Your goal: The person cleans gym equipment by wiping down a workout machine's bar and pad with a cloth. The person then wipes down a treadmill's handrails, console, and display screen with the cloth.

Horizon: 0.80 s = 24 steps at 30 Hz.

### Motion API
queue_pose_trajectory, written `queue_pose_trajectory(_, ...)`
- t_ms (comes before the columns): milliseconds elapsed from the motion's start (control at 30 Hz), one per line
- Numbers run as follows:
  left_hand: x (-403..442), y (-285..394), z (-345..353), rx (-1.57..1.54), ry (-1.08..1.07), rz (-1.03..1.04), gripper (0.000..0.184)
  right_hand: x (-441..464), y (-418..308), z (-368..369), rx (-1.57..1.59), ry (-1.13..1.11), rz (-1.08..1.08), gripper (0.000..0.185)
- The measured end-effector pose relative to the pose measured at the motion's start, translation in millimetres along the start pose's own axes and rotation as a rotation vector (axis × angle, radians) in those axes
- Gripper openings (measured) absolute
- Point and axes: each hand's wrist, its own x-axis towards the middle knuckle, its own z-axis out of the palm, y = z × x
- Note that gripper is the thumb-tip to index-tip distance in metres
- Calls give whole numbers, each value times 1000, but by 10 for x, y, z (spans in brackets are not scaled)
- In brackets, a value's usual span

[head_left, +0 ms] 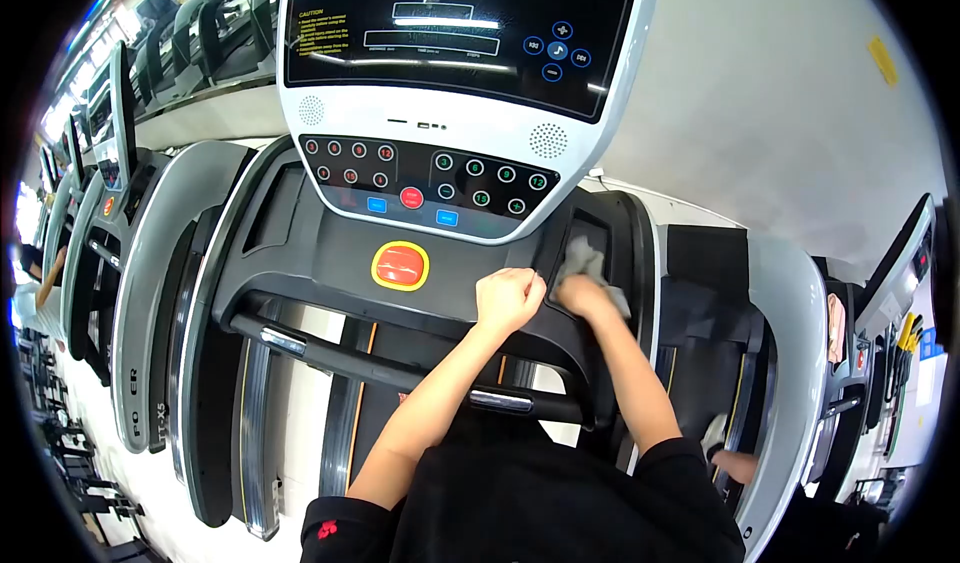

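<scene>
A grey cloth (583, 257) is bunched under my right hand (584, 294), which is closed on it and slightly blurred. The cloth lies over the recessed side tray (600, 235) at the right of the treadmill console (440, 123). My left hand (510, 298) makes a fist at the console's lower edge, just left of that tray, and nothing shows sticking out of it. Left of my fist sits a red stop button (400, 265) with a yellow rim. Below both hands runs the black handlebar (390, 368) with metal sensor plates.
More treadmills stand to the left (170, 293) and right (790, 363). Another person's arm (738, 465) shows at the lower right, and another person (45, 303) is at the far left. Yellow-handled tools (909, 332) are at the far right.
</scene>
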Motion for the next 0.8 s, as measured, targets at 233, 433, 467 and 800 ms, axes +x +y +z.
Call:
queue_pose_trajectory(233,44,14,-27,-18,9,-25,25,-83,-74,-467,55,-146,-85,31)
queue_pose_trajectory(433,50,2,-4,-22,12,-17,25,98,-134,-235,-280,-242,-119,27)
queue_pose_trajectory(467,50,-1,-4,-3,3,-21,26,199,-28,-137,-287,-239,-155,25)
queue_pose_trajectory(800,30,-6,-5,18,-7,-1,25,-310,368,-754,748,289,-185,22)
